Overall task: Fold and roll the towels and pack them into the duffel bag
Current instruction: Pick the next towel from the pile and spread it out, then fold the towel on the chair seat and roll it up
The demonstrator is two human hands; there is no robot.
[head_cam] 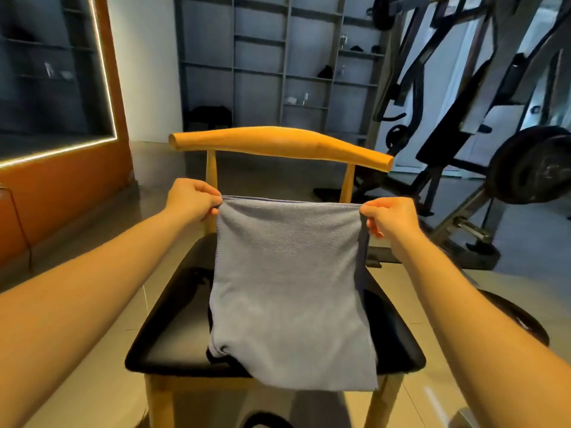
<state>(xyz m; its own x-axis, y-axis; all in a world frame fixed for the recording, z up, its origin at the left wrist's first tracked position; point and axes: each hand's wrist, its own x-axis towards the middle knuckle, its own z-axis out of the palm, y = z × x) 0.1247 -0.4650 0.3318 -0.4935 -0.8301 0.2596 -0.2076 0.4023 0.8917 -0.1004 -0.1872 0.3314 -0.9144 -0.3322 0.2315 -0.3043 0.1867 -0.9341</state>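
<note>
A grey-blue towel (290, 282) hangs doubled over in front of me, its top edge stretched level between both hands. My left hand (191, 199) pinches the top left corner. My right hand (391, 219) pinches the top right corner, where a darker layer shows along the right side. The towel's lower end drapes onto the black seat of a chair (173, 329) and past its front edge. A dark item lies on the seat behind the towel, mostly hidden. No duffel bag can be made out.
The chair has a curved wooden backrest (278, 143) and wooden legs. A weight machine with black plates (531, 165) stands to the right. Grey wall shelves (278, 57) fill the back. An orange wall with a lit frame is at left. A dark round object (522, 316) lies on the tiled floor.
</note>
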